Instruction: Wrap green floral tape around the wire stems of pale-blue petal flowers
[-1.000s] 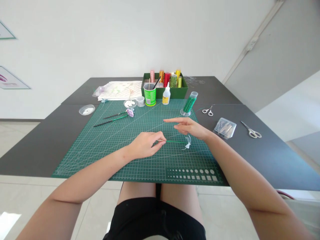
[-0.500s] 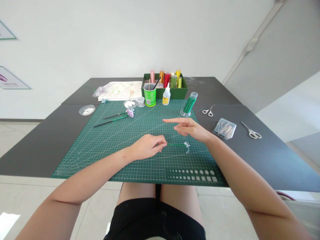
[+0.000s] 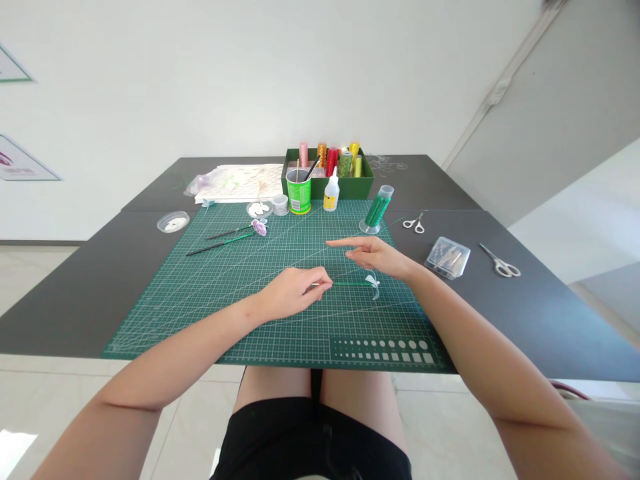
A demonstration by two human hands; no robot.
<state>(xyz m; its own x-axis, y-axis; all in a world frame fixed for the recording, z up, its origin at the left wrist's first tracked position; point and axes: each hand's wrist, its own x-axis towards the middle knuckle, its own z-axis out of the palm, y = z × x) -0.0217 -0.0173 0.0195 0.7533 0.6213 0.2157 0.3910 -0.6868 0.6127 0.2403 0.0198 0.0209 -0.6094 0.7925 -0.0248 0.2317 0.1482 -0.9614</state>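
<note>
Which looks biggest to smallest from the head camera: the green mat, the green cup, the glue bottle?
1. green mat, by far.
2. green cup.
3. glue bottle, narrower than the cup but about as tall, so those two are close.

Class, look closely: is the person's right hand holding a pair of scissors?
No: the right hand is open above the green stem; both scissors lie on the table.

Both arms bare to past the elbow, no sleeves in view. Left hand (image 3: 290,293) and right hand (image 3: 380,257): no rings, watch or gloves. Black shorts (image 3: 310,437), bare thighs above them.
</note>
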